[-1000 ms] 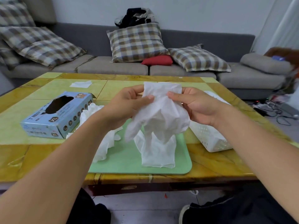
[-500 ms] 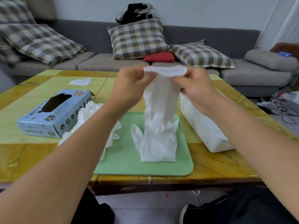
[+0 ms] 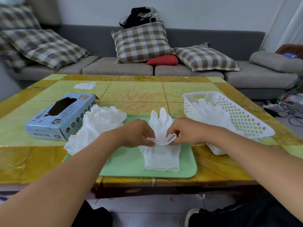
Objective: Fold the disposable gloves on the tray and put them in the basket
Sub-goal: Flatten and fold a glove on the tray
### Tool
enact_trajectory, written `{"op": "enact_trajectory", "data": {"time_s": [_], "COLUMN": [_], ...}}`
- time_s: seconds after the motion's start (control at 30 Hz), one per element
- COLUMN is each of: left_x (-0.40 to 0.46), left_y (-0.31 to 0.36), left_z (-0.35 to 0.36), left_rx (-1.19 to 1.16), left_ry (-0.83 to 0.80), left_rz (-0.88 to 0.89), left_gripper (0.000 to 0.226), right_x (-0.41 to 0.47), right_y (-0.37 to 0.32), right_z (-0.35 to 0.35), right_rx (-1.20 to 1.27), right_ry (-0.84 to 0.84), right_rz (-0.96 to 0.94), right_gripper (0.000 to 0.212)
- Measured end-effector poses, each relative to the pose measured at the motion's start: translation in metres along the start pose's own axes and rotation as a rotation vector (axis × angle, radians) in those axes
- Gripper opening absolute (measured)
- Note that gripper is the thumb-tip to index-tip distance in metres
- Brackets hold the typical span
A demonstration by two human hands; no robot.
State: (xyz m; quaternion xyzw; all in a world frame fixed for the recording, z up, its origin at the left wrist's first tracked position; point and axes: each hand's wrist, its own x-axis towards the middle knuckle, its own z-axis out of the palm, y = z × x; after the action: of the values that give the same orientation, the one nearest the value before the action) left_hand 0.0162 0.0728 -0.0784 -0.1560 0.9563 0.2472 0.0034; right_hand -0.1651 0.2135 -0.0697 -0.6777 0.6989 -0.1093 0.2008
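A white disposable glove (image 3: pixel 159 122) lies stretched over the green tray (image 3: pixel 131 164), its fingers pointing away from me. My left hand (image 3: pixel 139 134) and my right hand (image 3: pixel 185 131) each pinch one side of its cuff just above the tray. Under it, nearer to me, a second white glove (image 3: pixel 161 158) lies flat on the tray. A loose pile of white gloves (image 3: pixel 96 125) spills over the tray's left edge. The white perforated basket (image 3: pixel 242 118) stands to the right of the tray with folded gloves (image 3: pixel 208 110) inside.
A blue glove box (image 3: pixel 60 117) lies left of the pile. A small white piece (image 3: pixel 84 85) rests at the table's far left. A grey sofa with plaid cushions (image 3: pixel 141 40) runs behind the table. Cables (image 3: pixel 285 110) lie on the floor at right.
Both hands have come down from chest height to the tray, laying the held glove out flat with its fingers pointing away. The basket now shows in full.
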Motion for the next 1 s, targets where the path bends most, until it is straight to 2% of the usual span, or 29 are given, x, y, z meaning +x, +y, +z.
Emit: {"op": "enact_trajectory", "data": {"time_s": [0.2,0.43,0.5,0.57,0.63,0.67,0.8,0.93,1.0], "left_x": [-0.008,-0.007,-0.007,-0.003,0.001,0.004,0.013,0.015,0.014], "left_y": [0.002,0.012,0.012,0.009,0.002,-0.001,-0.012,-0.026,-0.029], "left_z": [-0.002,0.004,-0.002,-0.009,-0.011,-0.01,-0.002,0.0,0.001], "left_rx": [-0.049,-0.006,-0.036,-0.022,0.063,0.117,0.217,0.227,0.236], "left_ry": [-0.115,-0.277,-0.241,-0.082,0.082,0.117,0.005,-0.093,-0.107], "left_rz": [0.036,0.001,-0.034,-0.05,-0.073,-0.102,-0.233,-0.265,-0.265], "left_gripper": [0.009,0.033,0.041,0.046,0.047,0.052,0.086,0.096,0.098], "right_x": [-0.005,-0.011,-0.013,-0.006,0.011,0.021,0.048,0.057,0.056], "right_y": [-0.008,-0.009,-0.006,0.001,0.015,0.021,0.033,0.033,0.032], "right_z": [-0.006,-0.014,-0.026,-0.033,-0.031,-0.028,-0.01,-0.006,-0.006], "right_rx": [0.0,0.053,0.181,0.287,0.126,0.002,-0.223,-0.206,-0.172], "right_ry": [-0.115,-0.377,-0.278,0.093,0.477,0.513,0.237,0.223,0.241], "right_rz": [-0.014,0.065,0.099,0.163,0.246,0.302,0.536,0.549,0.532], "right_gripper": [0.003,0.039,0.035,0.019,0.01,0.012,0.016,0.027,0.024]}}
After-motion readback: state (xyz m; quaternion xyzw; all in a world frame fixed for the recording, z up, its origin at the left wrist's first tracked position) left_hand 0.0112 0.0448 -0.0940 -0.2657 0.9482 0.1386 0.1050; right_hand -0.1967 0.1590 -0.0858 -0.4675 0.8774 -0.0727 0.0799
